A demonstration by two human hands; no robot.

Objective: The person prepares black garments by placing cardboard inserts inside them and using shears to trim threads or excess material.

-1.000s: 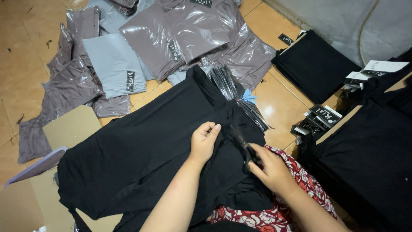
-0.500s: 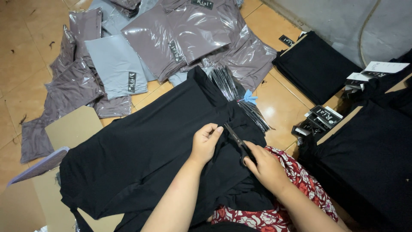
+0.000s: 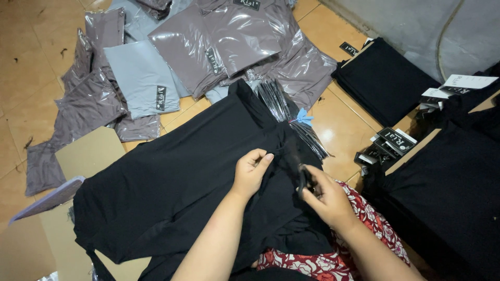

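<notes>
Black garment is spread flat across lap and floor, centre of view, upper edge reaching toward pile of bagged stock. Fabric near its right edge is pinched by left hand, fingers curled, thumb and forefinger closed on a small fold. Right hand is closed round a small dark tool, prob. scissors or snips; exact type can't be told. Tool tip is held just beside the pinched fold, touching or nearly touching cloth.

Under garment, red floral fabric is seen at the person's lap, bottom right. Cardboard sheet lies partly under garment's left side, on tiled floor. A bundle of thin black strips w/ a blue tie lies just above the hands, against garment's upper right edge.

Further out: clear-bagged folded garments, mauve and grey, are heaped at top left & centre. Folded black stack sits at upper right, near wall. Black card tags are scattered beside more black cloth at right edge.
</notes>
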